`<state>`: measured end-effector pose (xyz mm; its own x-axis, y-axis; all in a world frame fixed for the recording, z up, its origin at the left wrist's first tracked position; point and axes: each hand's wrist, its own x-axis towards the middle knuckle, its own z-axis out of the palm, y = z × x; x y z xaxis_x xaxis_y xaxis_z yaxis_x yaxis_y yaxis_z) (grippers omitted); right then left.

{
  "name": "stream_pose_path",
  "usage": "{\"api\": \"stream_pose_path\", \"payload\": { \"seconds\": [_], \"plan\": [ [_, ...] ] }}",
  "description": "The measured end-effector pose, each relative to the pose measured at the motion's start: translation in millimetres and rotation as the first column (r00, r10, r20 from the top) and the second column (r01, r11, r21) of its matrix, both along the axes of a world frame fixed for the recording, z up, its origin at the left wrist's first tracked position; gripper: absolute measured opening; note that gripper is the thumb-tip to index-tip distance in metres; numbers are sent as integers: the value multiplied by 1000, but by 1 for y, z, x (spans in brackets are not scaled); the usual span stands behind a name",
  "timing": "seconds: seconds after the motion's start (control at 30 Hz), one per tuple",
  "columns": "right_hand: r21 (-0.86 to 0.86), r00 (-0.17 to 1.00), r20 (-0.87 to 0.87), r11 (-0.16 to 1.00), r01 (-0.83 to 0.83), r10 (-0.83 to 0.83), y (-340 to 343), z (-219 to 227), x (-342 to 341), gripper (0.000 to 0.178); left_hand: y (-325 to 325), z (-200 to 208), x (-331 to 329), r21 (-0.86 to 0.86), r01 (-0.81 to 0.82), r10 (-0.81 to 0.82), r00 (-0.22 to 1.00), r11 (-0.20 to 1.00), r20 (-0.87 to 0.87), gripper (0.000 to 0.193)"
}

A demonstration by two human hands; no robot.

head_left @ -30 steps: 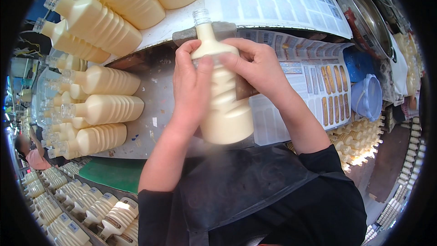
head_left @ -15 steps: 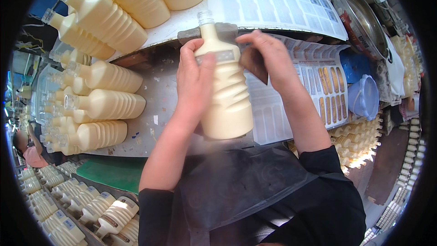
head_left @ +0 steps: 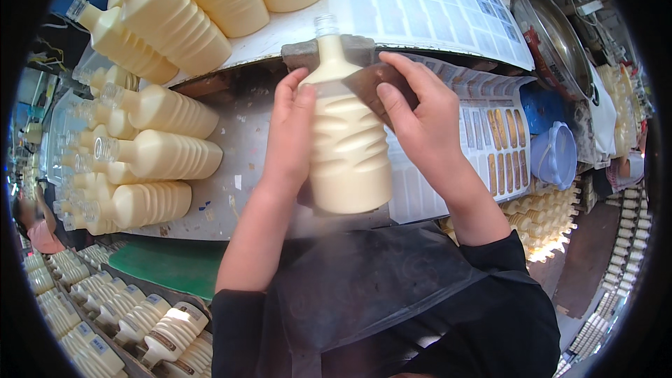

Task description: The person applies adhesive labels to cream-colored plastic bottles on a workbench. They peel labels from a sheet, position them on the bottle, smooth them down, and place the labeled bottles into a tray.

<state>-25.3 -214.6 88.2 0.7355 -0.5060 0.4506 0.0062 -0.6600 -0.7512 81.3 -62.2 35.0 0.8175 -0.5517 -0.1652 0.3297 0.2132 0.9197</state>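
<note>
A cream ridged bottle [head_left: 350, 168] with a clear threaded neck lies in front of me, its neck end on a grey block [head_left: 299, 54]. My left hand [head_left: 288, 122] grips its left side, fingers behind the edge and thumb on the front. My right hand [head_left: 423, 101] pinches a dark brown flat scraper [head_left: 374, 87] between thumb and fingers. The scraper's edge lies against the upper body of the bottle, over the right part of a label strip [head_left: 325, 89]. The strip's right end is hidden behind the scraper.
Several similar bottles [head_left: 168, 154] lie stacked at left, with larger ones [head_left: 168, 24] above. Label sheets [head_left: 420, 17] cover the back shelf, and more sheets [head_left: 476, 140] lie at right. Beyond them are a blue bucket [head_left: 555, 154] and a metal basin [head_left: 553, 31]. Labelled bottles [head_left: 175, 332] stand at lower left.
My right hand has brought the scraper left and up onto the bottle's label area; before, it was held off the right side. My left hand keeps its hold on the bottle.
</note>
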Motion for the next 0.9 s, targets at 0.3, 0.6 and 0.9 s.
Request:
{"api": "stream_pose_path", "payload": {
  "seconds": [0.3,0.6,0.9],
  "plan": [
    [-609,943,98,768,-197,319,21,6,5,27,6,8,-2,-212,5,-73,946,977,-317,36],
    [-745,945,-55,617,-253,321,56,19,28,14,13,-6,0,-557,-12,-293,841,831,-455,40],
    [-608,901,-375,675,-417,220,71,30,37,23,22,6,-9,-462,-70,-196,842,884,-503,58]
  ]
}}
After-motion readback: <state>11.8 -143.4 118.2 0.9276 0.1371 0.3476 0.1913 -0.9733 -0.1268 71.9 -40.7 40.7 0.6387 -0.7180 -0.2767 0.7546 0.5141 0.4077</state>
